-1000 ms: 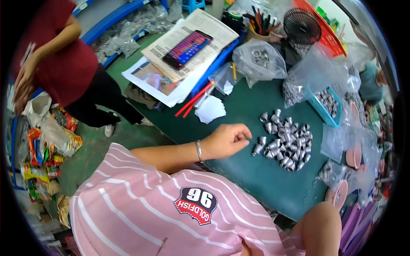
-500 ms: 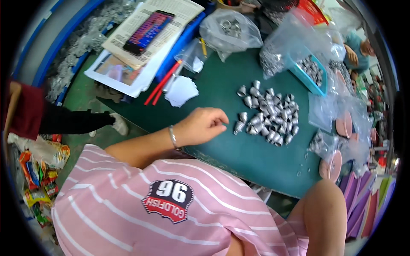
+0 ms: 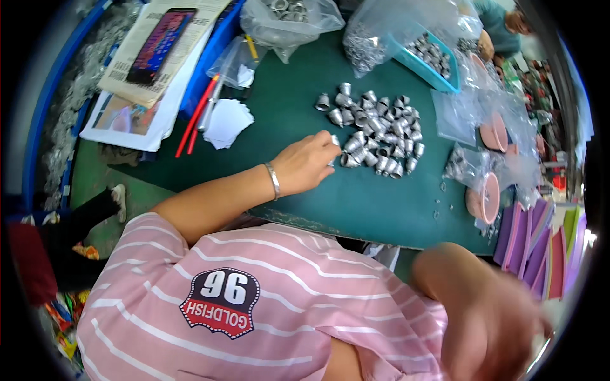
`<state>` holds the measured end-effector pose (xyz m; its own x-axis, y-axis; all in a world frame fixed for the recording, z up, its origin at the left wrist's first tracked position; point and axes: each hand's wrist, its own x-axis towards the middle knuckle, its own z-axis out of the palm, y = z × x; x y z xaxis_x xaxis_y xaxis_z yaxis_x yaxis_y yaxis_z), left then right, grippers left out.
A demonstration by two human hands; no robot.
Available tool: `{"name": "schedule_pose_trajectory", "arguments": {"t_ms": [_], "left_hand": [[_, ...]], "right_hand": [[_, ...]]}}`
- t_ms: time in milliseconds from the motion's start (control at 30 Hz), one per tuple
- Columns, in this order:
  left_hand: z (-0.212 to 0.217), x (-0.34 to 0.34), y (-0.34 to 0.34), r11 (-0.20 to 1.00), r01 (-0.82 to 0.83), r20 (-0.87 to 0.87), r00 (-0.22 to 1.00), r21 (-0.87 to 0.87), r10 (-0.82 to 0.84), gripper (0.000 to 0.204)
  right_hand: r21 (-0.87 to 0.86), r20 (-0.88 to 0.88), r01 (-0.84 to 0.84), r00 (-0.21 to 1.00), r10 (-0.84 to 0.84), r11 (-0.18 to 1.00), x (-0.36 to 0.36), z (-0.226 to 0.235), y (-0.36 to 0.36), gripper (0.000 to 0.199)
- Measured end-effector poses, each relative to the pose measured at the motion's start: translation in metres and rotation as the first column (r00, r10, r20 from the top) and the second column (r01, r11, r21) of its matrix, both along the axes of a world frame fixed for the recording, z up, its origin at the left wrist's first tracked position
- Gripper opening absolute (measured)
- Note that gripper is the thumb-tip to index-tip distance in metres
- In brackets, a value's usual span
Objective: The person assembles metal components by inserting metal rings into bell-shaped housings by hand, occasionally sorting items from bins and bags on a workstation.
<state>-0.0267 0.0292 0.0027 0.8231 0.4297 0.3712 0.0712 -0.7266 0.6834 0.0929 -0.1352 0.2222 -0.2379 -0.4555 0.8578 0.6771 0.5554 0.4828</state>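
Observation:
A loose heap of small silver dome-shaped metal fittings (image 3: 381, 130) lies on the green tabletop. At its near left edge, my left hand (image 3: 306, 164) is closed with its fingertips round one fitting (image 3: 335, 140), which shows only in part. A silver bangle circles that wrist. Low on the right, off the table's near edge, my right hand (image 3: 492, 327) is smeared by motion. Its fingers cannot be made out, and something shiny beside it is too blurred to name.
A blue basket (image 3: 427, 71) of fittings and clear plastic bags (image 3: 292, 25) stand at the back. Pink bowls (image 3: 483, 198) line the right side. Papers, a phone (image 3: 162, 46) and red pens (image 3: 198, 117) lie at left. Another person (image 3: 502, 28) sits far right.
My left hand has reached the heap's edge and closed on a fitting. My right hand has come into sight at lower right. The whole view has shifted, with the table's things sitting higher.

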Motion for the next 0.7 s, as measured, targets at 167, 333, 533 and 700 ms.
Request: {"name": "schedule_pose_trajectory", "arguments": {"t_ms": [167,333,533,700], "left_hand": [[-0.012,-0.008,0.002,0.985,-0.115,-0.040,0.993,-0.129,0.111,0.021],[-0.002,-0.009,-0.001,0.959,-0.137,-0.005,0.990,-0.250,0.140,0.025],[0.007,-0.027,-0.005,0.938,-0.205,-0.024,0.978,-0.281,0.206,0.031],[0.012,-0.026,-0.020,0.676,0.061,0.102,0.995,-0.734,0.021,0.034]], "right_hand": [[-0.996,0.088,0.085,0.852,-0.516,-0.028,0.017,-0.143,0.059,0.021],[-0.979,0.202,0.171,0.847,-0.491,-0.108,0.033,-0.206,0.059,0.035],[-1.000,-0.001,-0.006,0.863,-0.504,-0.008,0.020,-0.210,0.046,0.029],[-0.964,-0.243,-0.267,0.869,-0.431,0.005,0.001,-0.192,0.034,0.031]]}}
